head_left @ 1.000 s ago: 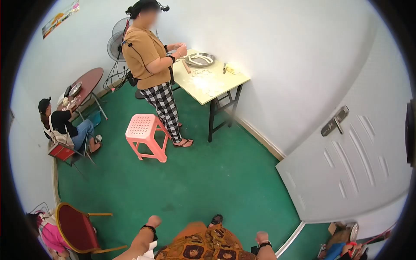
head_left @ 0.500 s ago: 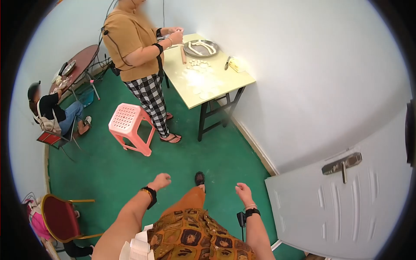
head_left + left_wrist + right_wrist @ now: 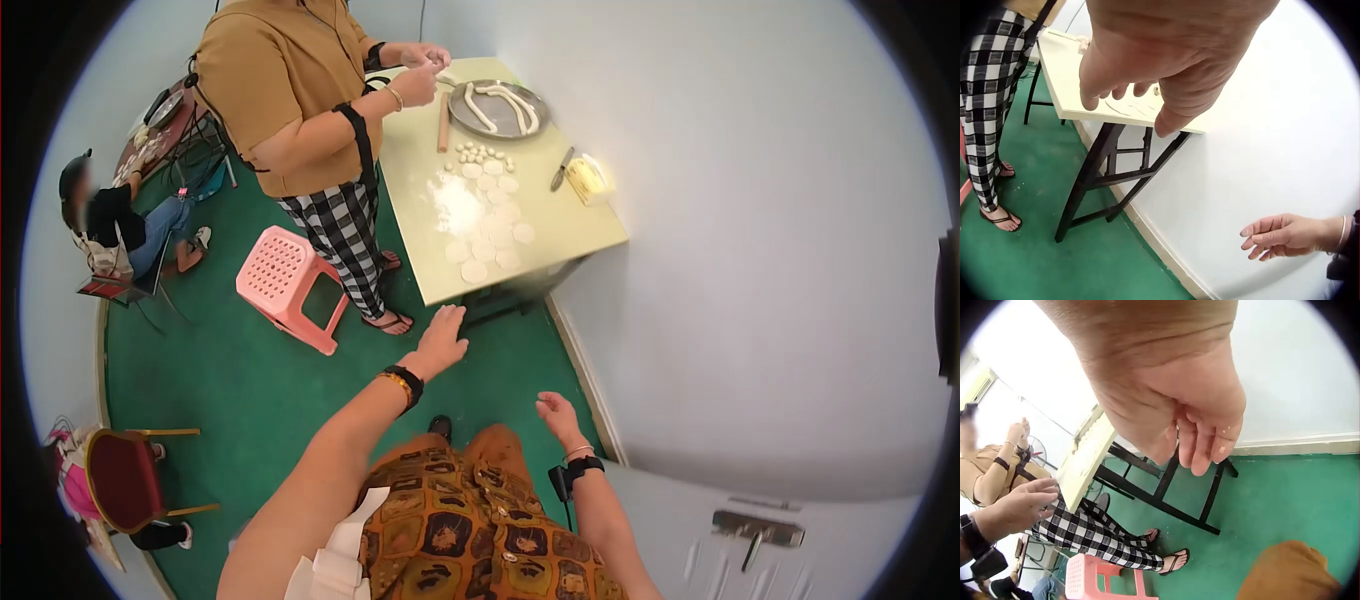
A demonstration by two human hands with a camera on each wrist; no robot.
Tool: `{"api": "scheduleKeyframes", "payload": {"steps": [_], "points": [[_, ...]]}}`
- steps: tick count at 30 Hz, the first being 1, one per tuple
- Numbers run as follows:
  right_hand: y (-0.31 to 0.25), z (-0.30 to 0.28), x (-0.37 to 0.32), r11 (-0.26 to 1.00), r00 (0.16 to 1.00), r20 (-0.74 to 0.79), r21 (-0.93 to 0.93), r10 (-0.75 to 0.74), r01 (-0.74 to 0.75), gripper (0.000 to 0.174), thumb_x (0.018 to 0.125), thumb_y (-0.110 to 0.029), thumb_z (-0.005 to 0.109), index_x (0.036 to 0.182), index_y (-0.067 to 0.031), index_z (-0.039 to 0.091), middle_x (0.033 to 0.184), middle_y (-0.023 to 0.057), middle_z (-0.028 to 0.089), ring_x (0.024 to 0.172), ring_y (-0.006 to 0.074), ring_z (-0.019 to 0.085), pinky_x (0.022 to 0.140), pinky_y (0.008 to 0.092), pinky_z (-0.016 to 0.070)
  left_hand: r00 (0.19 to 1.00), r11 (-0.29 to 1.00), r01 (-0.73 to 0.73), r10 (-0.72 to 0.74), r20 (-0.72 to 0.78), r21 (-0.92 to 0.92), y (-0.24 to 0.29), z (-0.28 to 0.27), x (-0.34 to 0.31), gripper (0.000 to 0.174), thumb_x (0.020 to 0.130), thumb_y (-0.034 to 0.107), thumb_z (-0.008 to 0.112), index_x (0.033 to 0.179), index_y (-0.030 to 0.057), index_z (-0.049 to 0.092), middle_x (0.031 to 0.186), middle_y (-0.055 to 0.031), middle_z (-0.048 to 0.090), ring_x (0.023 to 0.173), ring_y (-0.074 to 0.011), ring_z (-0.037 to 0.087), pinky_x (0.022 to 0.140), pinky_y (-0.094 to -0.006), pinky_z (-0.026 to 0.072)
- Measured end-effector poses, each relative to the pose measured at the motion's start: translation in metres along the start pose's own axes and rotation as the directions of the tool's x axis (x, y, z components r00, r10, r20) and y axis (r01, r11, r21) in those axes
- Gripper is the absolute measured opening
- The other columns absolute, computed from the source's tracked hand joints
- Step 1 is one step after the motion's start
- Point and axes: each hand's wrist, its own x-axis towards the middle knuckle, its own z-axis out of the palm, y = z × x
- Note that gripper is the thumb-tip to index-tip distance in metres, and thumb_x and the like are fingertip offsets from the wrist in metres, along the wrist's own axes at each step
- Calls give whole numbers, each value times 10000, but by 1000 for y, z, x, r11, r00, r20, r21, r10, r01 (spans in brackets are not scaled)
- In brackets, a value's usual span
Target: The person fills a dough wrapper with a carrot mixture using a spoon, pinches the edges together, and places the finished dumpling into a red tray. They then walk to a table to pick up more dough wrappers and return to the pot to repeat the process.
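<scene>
My left hand [image 3: 440, 342] is in the air just short of the near edge of the pale yellow table [image 3: 415, 262], its fingers loosely extended and holding nothing. Lower and to the right, my right hand [image 3: 562, 415] hangs with relaxed, slightly bent fingers; white specks show on its fingertips [image 3: 1222, 449]. On the table lie several flat round dough wrappers [image 3: 497, 232], a patch of flour [image 3: 457, 205] and small dough pieces [image 3: 483, 155]. Behind them are a wooden rolling pin [image 3: 443, 122] and a round metal tray [image 3: 497, 112] with long dough ropes.
A person in a tan top [image 3: 245, 80] stands at the table's left side, hands together. Behind them is a pink stool [image 3: 275, 265]. A dark-handled tool [image 3: 563, 170] and a yellow pack [image 3: 592, 180] lie near the wall. At lower right is a grey door [image 3: 850, 540].
My view has moved forward, bringing the table closer. My left hand has risen forward toward the table edge; the right hand has come up into fuller view. The door has shifted lower in the view.
</scene>
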Motion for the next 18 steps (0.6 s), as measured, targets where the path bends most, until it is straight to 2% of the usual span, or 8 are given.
{"api": "scheduleKeyframes", "payload": {"steps": [1, 2, 5, 6, 8, 13, 15, 18], "points": [[-10, -2, 12, 999, 999, 41, -20, -25, 26, 290, 819, -166, 609, 1062, -13, 575, 906, 68, 629, 811, 146, 587, 733, 278, 474, 1000, 997, -10, 9, 11, 79, 7, 2, 10, 653, 706, 118, 649, 1276, -9, 357, 1313, -225, 364, 1247, -381, 324, 1014, -390, 321], [-19, -4, 23, 998, 995, 87, -40, -46, 50, 290, 831, -158, 599, 1074, -3, 563, 882, 52, 620, 772, 117, 573, 709, 264, 472, 997, 996, 23, -29, 76, 82, 12, 1, 22, 695, 704, 119, 660, 1303, 4, 325, 1366, -225, 292, 1300, -391, 232, 1046, -428, 273], [-45, -14, 69, 984, 968, 181, -20, -172, 178, 291, 834, -165, 600, 1079, -13, 565, 931, 59, 618, 817, 129, 573, 739, 271, 471, 991, 967, 60, -89, 104, 248, 28, 7, 52, 715, 702, 122, 670, 1311, 9, 315, 1395, -212, 241, 1323, -371, 185, 1049, -472, 246], [-59, -21, 86, 984, 960, 232, -55, -155, 172, 293, 833, -167, 602, 1082, -17, 564, 937, 60, 616, 825, 129, 571, 744, 271, 470, 983, 956, 73, -116, 140, 286, 22, 15, 65, 801, 704, 166, 682, 1352, 15, 237, 1418, -212, 185, 1333, -373, 151, 1041, -533, 221], [-89, -33, 119, 977, 936, 330, -125, -126, 176, 298, 832, -170, 606, 1088, -24, 563, 950, 64, 613, 842, 129, 569, 755, 271, 468, 987, 943, 92, -128, 95, 320, 11, 28, 85, 810, 698, 165, 689, 1355, 18, 237, 1423, -202, 183, 1334, -367, 153, 1041, -525, 224], [-135, -67, 198, 946, 866, 466, -155, -184, 284, 260, 842, -141, 593, 1072, -24, 562, 877, 42, 603, 780, 110, 561, 710, 256, 467, 982, 910, 169, -187, 9, 378, 11, 43, 109, 813, 705, 149, 698, 1361, 29, 235, 1426, -179, 193, 1334, -354, 170, 1042, -518, 225], [-150, -82, 225, 943, 847, 501, -158, -179, 293, 253, 844, -139, 588, 1068, -24, 563, 863, 38, 600, 762, 109, 558, 697, 253, 467, 980, 912, 196, -196, -39, 361, 15, 48, 112, 725, 736, 113, 658, 1347, 36, 276, 1422, -158, 215, 1331, -327, 192, 1044, -499, 229], [-143, -88, 272, 933, 808, 545, -118, -224, 339, 257, 828, -155, 583, 1054, -33, 577, 879, 89, 636, 791, 160, 598, 725, 276, 475, 975, 893, 223, -206, -87, 391, 11, 51, 113, 621, 764, 73, 591, 1324, 71, 323, 1411, -122, 257, 1318, -300, 234, 1037, -469, 262]]}}
